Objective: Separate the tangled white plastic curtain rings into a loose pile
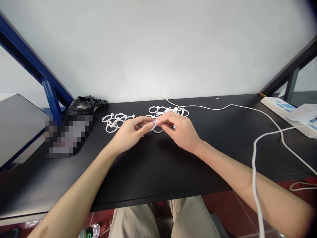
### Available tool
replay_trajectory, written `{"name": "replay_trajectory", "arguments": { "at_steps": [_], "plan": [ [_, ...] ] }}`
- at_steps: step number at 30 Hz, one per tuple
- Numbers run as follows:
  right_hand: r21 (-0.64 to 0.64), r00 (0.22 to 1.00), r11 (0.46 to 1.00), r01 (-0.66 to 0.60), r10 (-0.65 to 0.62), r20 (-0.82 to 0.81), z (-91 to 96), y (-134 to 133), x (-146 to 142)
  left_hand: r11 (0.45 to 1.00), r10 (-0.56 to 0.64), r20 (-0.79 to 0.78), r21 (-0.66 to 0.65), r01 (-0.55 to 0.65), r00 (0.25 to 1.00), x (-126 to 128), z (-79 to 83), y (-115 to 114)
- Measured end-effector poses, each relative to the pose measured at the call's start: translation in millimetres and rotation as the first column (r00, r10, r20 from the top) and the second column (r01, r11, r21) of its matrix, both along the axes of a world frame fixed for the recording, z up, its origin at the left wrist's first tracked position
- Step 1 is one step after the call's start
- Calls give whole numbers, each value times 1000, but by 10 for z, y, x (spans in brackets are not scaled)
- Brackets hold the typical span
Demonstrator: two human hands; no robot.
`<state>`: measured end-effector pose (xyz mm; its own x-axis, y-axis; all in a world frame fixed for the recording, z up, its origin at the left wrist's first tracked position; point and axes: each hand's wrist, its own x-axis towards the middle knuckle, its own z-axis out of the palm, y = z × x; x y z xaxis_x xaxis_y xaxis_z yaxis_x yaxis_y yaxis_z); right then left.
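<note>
Both of my hands meet over the middle of a black table [153, 165]. My left hand [131, 132] and my right hand [179, 129] each pinch a white plastic ring [157, 128] between fingertips, right where the hands touch. A loose group of several white rings [116, 120] lies just left of my left hand. Another cluster of white rings [168, 110] lies behind my right hand, partly hidden by it.
A white cable [255, 155] runs from the table's back edge across the right side and over my right forearm. A white power strip [284, 109] sits at the far right. A crumpled black bag [83, 104] and a blurred object [68, 134] lie at the left.
</note>
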<state>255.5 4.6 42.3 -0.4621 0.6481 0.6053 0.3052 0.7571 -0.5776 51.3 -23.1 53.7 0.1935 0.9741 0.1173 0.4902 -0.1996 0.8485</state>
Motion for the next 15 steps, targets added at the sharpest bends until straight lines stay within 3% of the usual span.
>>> {"name": "replay_trajectory", "arguments": {
  "at_steps": [5, 9, 12, 15],
  "plan": [
    [38, 1000, 999, 12, -11, -18, 4, 2, -17, 1000, -16, -17, -11, 16, 1000, -21, -20, 6],
    [-11, 998, 999, 35, -36, -57, 5, -8, -32, 973, 91, -182, 225, -49, 979, 3, -61, 8],
    [-49, 997, 996, 71, -73, -26, 5, -13, -30, 912, 102, -259, 410, 14, 960, 26, -96, 3],
    [-88, 998, 995, 53, -51, 21, -8, -10, -23, 864, 107, -278, 501, 49, 955, 35, -118, 4]
  ]
}}
